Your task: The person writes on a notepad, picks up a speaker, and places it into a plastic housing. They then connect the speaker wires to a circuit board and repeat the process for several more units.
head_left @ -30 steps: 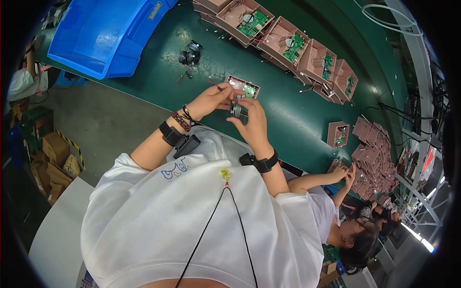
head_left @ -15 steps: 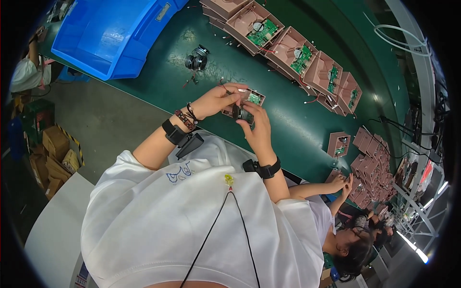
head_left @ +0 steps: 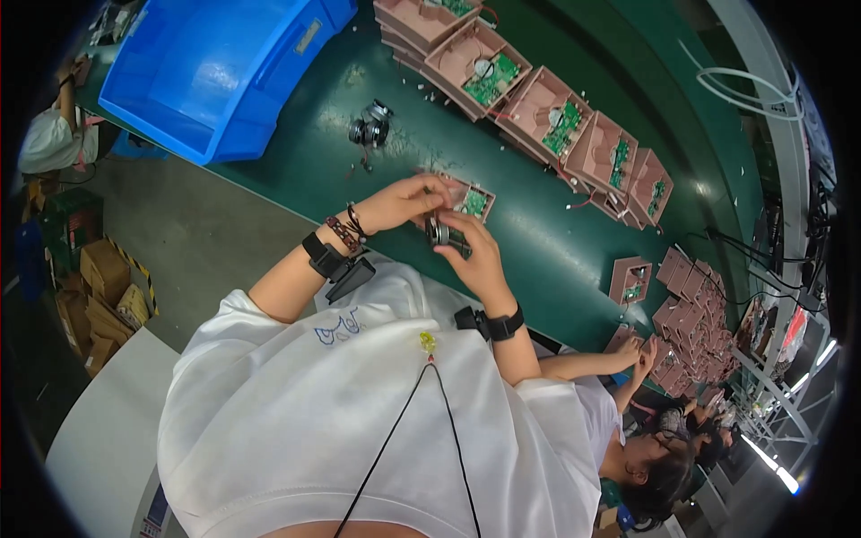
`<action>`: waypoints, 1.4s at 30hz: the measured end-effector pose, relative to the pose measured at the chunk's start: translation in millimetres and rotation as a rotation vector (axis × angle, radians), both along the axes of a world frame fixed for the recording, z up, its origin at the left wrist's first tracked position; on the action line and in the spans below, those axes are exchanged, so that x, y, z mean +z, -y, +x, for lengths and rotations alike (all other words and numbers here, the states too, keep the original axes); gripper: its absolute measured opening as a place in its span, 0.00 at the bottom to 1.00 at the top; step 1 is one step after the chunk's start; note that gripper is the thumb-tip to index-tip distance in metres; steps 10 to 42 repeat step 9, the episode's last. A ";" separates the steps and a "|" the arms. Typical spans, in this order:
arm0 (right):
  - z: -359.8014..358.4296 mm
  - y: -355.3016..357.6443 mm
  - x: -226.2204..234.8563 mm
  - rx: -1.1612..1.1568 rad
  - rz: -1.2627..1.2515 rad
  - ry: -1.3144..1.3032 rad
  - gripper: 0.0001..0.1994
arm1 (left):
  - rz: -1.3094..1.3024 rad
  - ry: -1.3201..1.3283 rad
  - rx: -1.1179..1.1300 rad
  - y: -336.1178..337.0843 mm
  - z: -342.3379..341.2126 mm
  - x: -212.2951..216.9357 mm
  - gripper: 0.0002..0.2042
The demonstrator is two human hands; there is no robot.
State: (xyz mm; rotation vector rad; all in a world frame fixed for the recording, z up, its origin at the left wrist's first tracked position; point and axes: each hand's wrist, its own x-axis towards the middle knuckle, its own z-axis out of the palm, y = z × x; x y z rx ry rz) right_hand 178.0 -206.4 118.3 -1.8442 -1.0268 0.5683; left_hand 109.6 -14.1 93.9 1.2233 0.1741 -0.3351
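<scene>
My left hand (head_left: 404, 202) and my right hand (head_left: 471, 251) meet over the near edge of a green conveyor belt (head_left: 538, 260). Between the fingers of both sits a small dark round part (head_left: 439, 233), pinched from either side. Just behind my fingers lies a pink tray (head_left: 473, 199) with a green circuit board in it; my left fingertips touch its near edge. Both wrists carry black bands.
A row of pink trays (head_left: 547, 112) with green boards runs along the belt's far side. A dark cluster of parts (head_left: 369, 130) lies on the belt near a big blue bin (head_left: 215, 63). At the right a co-worker's hands (head_left: 639, 354) work beside stacked pink trays (head_left: 695, 318).
The view has shifted slightly, so belt and trays sit lower in the picture. My hands stay together on the small dark part by the pink tray.
</scene>
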 end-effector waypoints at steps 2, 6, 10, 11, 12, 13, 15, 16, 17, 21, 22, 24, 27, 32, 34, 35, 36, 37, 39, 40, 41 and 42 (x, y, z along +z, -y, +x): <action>-1.6 6.9 7.1 -0.049 0.019 -0.021 0.21 | 0.057 -0.103 -0.041 -4.7 9.4 6.3 0.12; 1.5 28.6 17.4 -0.142 0.023 -0.112 0.22 | 0.613 0.200 -0.379 -62.4 59.1 58.8 0.13; -0.7 46.7 12.1 -0.208 0.006 -0.132 0.22 | 0.375 0.122 -0.188 -87.7 112.5 133.7 0.16; -0.7 46.7 12.1 -0.208 0.006 -0.132 0.22 | 0.375 0.122 -0.188 -87.7 112.5 133.7 0.16; -0.7 46.7 12.1 -0.208 0.006 -0.132 0.22 | 0.375 0.122 -0.188 -87.7 112.5 133.7 0.16; -0.7 46.7 12.1 -0.208 0.006 -0.132 0.22 | 0.375 0.122 -0.188 -87.7 112.5 133.7 0.16; -0.7 46.7 12.1 -0.208 0.006 -0.132 0.22 | 0.375 0.122 -0.188 -87.7 112.5 133.7 0.16; -0.7 46.7 12.1 -0.208 0.006 -0.132 0.22 | 0.375 0.122 -0.188 -87.7 112.5 133.7 0.16; -0.7 46.7 12.1 -0.208 0.006 -0.132 0.22 | 0.375 0.122 -0.188 -87.7 112.5 133.7 0.16; -0.7 46.7 12.1 -0.208 0.006 -0.132 0.22 | 0.375 0.122 -0.188 -87.7 112.5 133.7 0.16; -0.7 46.7 12.1 -0.208 0.006 -0.132 0.22 | 0.375 0.122 -0.188 -87.7 112.5 133.7 0.16; -0.7 46.7 12.1 -0.208 0.006 -0.132 0.22 | 0.375 0.122 -0.188 -87.7 112.5 133.7 0.16; -0.7 46.7 12.1 -0.208 0.006 -0.132 0.22 | 0.375 0.122 -0.188 -87.7 112.5 133.7 0.16; -0.7 46.7 12.1 -0.208 0.006 -0.132 0.22 | 0.375 0.122 -0.188 -87.7 112.5 133.7 0.16; -0.7 46.7 12.1 -0.208 0.006 -0.132 0.22 | 0.375 0.122 -0.188 -87.7 112.5 133.7 0.16; -0.7 46.7 12.1 -0.208 0.006 -0.132 0.22 | 0.375 0.122 -0.188 -87.7 112.5 133.7 0.16; -0.7 46.7 12.1 -0.208 0.006 -0.132 0.22 | 0.375 0.122 -0.188 -87.7 112.5 133.7 0.16; -0.7 46.7 12.1 -0.208 0.006 -0.132 0.22 | 0.375 0.122 -0.188 -87.7 112.5 133.7 0.16; -0.7 46.7 12.1 -0.208 0.006 -0.132 0.22 | 0.375 0.122 -0.188 -87.7 112.5 133.7 0.16; -0.7 46.7 12.1 -0.208 0.006 -0.132 0.22 | 0.375 0.122 -0.188 -87.7 112.5 133.7 0.16; -0.7 46.7 12.1 -0.208 0.006 -0.132 0.22 | 0.375 0.122 -0.188 -87.7 112.5 133.7 0.16; -0.7 46.7 12.1 -0.208 0.006 -0.132 0.22 | 0.375 0.122 -0.188 -87.7 112.5 133.7 0.16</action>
